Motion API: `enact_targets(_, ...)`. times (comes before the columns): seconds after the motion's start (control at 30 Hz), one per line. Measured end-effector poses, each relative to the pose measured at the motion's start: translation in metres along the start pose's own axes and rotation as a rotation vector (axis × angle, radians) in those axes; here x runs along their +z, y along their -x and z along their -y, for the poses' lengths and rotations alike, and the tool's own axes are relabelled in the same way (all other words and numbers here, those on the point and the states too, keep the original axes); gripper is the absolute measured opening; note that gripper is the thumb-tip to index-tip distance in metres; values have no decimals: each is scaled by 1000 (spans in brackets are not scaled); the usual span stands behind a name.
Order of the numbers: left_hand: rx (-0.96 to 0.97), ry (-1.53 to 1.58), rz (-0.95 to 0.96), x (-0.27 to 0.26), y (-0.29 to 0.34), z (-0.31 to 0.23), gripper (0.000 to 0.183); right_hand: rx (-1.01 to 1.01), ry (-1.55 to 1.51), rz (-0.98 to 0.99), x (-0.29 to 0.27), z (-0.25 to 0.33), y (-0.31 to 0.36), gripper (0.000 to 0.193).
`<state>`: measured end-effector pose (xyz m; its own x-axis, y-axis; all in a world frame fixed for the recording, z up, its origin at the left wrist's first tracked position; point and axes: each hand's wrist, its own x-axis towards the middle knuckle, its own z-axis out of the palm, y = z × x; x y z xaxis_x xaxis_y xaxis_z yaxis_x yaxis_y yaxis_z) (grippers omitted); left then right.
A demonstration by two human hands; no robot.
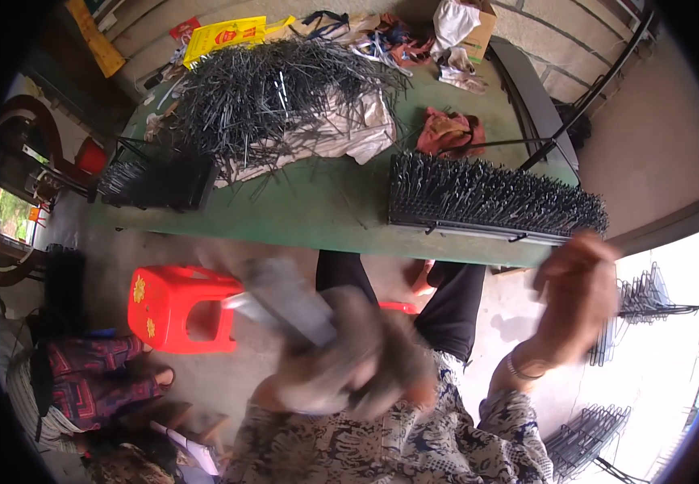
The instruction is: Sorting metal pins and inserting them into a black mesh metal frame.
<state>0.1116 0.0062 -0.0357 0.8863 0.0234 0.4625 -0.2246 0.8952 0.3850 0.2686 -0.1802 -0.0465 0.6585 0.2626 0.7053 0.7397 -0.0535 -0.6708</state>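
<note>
My left hand [341,363] is in front of my body, smeared by motion, with what looks like a grey-brown glove or wrap on it. It is closed on a grey, flat, block-like object [281,294] with a pale tip; blur hides its kind. My right hand [575,298], with a bracelet at its wrist, is raised at the near right corner of the table, just below the end of a long black rack [478,222]. Thin dark rods [494,185] stand packed upright in that rack. Blur hides the right fingers and anything in them.
On the green table [301,210] are a large heap of loose dark rods [244,97], a smaller black tray [196,181] and a reddish cloth [450,129]. A red plastic stool [180,302] stands left. Another person's patterned clothing [91,379] shows lower left. Wire racks [587,436] stand right.
</note>
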Motion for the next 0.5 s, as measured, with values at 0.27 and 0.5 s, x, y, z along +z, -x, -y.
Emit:
enact_targets(0.27,-380,-227,-805,-65,-8,52,24,448,-329,395,36,-18,-6,32)
enact_targets(0.5,-457,-428,-864,-76,-9,63,28,717,-461,493,52,-34,9,19)
